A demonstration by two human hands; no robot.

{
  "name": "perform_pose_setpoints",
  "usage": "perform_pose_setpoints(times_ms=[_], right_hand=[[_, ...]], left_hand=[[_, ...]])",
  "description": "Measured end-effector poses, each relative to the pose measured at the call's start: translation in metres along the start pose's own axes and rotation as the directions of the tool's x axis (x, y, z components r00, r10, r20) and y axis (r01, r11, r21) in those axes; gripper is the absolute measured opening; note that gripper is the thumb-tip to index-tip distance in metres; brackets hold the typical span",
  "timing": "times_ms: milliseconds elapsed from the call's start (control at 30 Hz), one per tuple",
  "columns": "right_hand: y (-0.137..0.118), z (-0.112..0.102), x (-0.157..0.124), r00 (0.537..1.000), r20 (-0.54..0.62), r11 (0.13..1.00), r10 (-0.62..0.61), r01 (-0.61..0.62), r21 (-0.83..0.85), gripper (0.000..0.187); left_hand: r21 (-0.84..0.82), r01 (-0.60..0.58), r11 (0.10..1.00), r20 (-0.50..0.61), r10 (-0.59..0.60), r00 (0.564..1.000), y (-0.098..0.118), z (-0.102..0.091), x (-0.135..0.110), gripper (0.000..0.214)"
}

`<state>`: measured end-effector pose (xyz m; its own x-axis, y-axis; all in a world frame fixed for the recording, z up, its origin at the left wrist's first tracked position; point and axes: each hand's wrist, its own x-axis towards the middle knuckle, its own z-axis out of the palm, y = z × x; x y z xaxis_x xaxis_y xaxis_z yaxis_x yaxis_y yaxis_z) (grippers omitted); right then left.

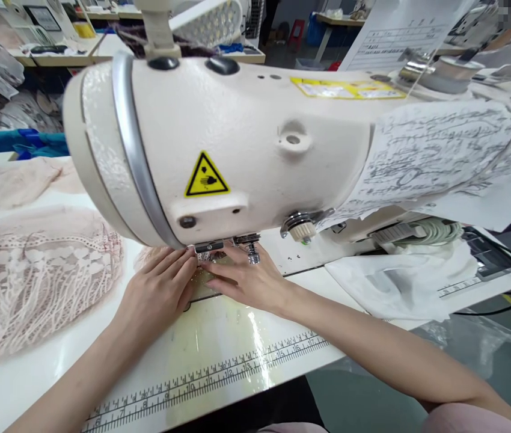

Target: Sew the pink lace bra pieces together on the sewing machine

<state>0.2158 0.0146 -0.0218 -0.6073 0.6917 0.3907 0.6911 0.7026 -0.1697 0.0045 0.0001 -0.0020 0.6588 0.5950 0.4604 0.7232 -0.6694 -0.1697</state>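
Note:
Under the head of a white sewing machine (255, 144), both my hands lie on the bed beside the needle area. My left hand (160, 282) rests palm down, its fingers stretched side by side, with the tips at a small piece of pink lace fabric (147, 257). To the right of the needle area, my right hand (249, 276) is flat with its fingers apart. The machine head hides some of its fingertips. Patterned fabric (210, 255) shows between the hands, though the machine covers the needle and most of the fabric there.
A larger pink lace piece (43, 270) lies on the table to the left. White cloth (391, 282) and a coiled cable (438, 231) lie to the right. A printed ruler (219, 376) runs along the front edge. Handwritten paper (436, 156) hangs on the machine arm.

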Motion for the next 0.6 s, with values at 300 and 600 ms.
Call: perform_pose_setpoints(times_ms=[300, 600], right_hand=[[0.000, 0.003, 0.002, 0.998, -0.064, 0.997, -0.024, 0.019, -0.072, 0.034], [-0.003, 0.002, -0.001, 0.999, 0.013, 0.994, 0.036, -0.035, -0.100, 0.034]], left_hand=[[0.025, 0.010, 1.000, 0.025, -0.011, 1.000, 0.002, 0.002, -0.002, 0.028], [0.051, -0.017, 0.999, 0.035, 0.015, 0.999, 0.004, 0.005, -0.009, 0.034]])
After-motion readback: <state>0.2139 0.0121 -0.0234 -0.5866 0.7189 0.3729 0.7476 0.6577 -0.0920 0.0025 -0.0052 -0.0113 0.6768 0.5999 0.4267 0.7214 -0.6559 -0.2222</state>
